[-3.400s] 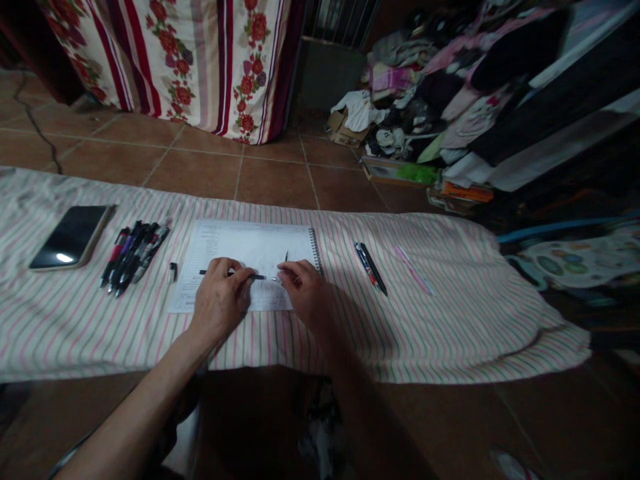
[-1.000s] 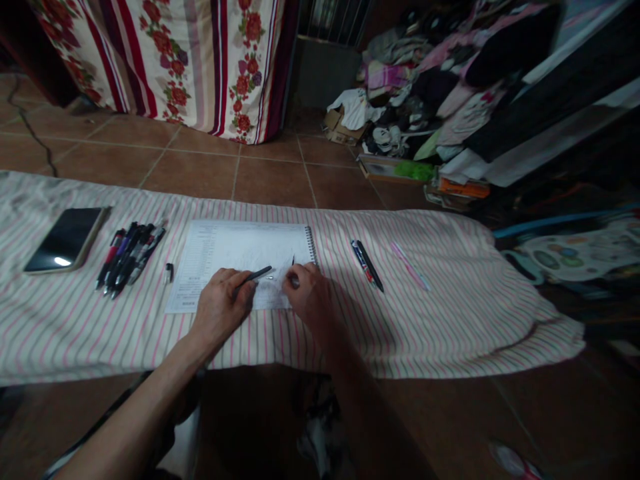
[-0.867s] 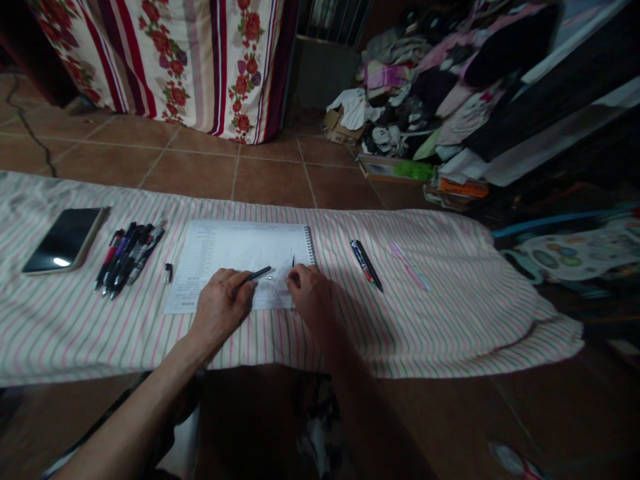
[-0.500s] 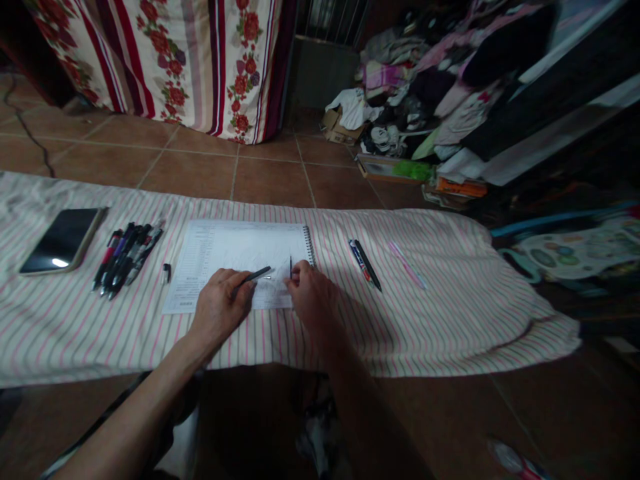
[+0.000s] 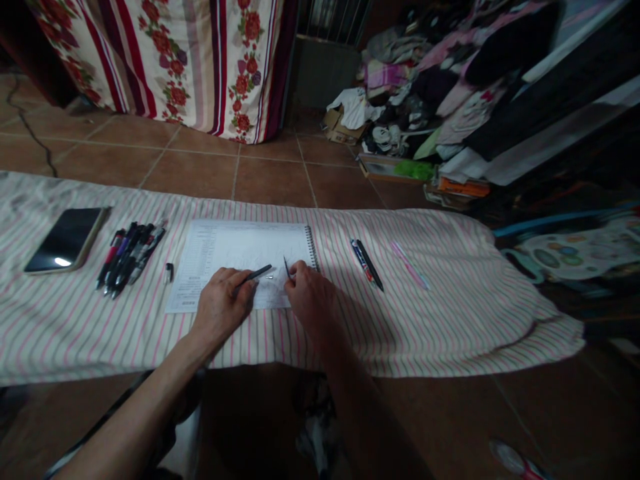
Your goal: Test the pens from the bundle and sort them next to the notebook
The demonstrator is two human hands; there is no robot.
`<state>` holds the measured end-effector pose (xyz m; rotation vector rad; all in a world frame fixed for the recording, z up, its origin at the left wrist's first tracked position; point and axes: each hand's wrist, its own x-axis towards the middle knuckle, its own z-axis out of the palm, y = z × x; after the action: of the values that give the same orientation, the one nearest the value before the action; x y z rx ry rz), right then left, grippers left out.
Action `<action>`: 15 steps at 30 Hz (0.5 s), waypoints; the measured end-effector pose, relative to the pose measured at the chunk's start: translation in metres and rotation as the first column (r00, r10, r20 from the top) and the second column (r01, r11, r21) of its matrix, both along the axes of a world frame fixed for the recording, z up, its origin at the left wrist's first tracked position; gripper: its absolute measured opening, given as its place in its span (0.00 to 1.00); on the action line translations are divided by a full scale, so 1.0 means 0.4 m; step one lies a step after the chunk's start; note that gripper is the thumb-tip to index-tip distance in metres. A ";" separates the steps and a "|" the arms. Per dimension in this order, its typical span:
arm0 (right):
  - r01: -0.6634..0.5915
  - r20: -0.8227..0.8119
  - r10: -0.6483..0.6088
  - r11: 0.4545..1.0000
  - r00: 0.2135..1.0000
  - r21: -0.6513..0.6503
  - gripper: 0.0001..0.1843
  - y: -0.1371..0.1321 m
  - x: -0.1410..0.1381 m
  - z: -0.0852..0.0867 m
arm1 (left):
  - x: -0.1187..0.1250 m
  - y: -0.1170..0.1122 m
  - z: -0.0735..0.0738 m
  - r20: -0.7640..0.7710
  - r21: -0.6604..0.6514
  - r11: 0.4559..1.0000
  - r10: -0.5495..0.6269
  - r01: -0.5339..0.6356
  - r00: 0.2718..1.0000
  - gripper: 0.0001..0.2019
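My left hand is closed around a dark pen barrel, which points to the upper right over the notebook. Between the fingertips of my right hand is a thin dark pen refill, tilted up to the left. Both hands rest at the near part of a spiral notebook with white pages. A small silver pen tip lies on the page between the hands. Just left of the notebook is a short black-and-clear pen part.
Several pens lie bunched at the left, beside a phone. Right of the notebook lie two dark pens and a pink pen. A striped cloth covers the table. Piled clothes stand beyond it.
The refill in my right hand has tipped from nearly upright to leaning left. My left hand keeps the pen barrel in about the same place.
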<state>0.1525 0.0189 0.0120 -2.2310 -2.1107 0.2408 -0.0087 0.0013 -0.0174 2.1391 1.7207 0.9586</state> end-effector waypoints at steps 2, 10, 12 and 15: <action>-0.008 0.002 0.008 1.000 1.000 0.002 0.09 0.000 0.000 -0.001 | -0.001 -0.001 0.001 -0.002 -0.007 1.000 0.001 -0.001 1.000 0.13; -0.060 0.001 0.060 0.998 0.998 -0.002 0.09 -0.005 0.002 0.007 | 0.000 -0.003 -0.003 -0.012 0.005 1.000 0.000 0.000 1.000 0.12; -0.052 -0.005 0.052 0.999 0.999 0.005 0.10 -0.008 -0.002 0.007 | 0.000 -0.004 -0.002 -0.011 -0.012 1.000 -0.002 0.002 1.000 0.12; -0.032 -0.067 0.034 0.999 0.997 0.025 0.12 -0.005 -0.003 0.001 | -0.001 -0.003 0.000 -0.012 -0.024 1.000 0.001 -0.001 1.000 0.13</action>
<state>0.1514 0.0170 0.0122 -2.1449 -2.1064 0.2862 -0.0090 0.0001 -0.0173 2.1331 1.7298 0.9224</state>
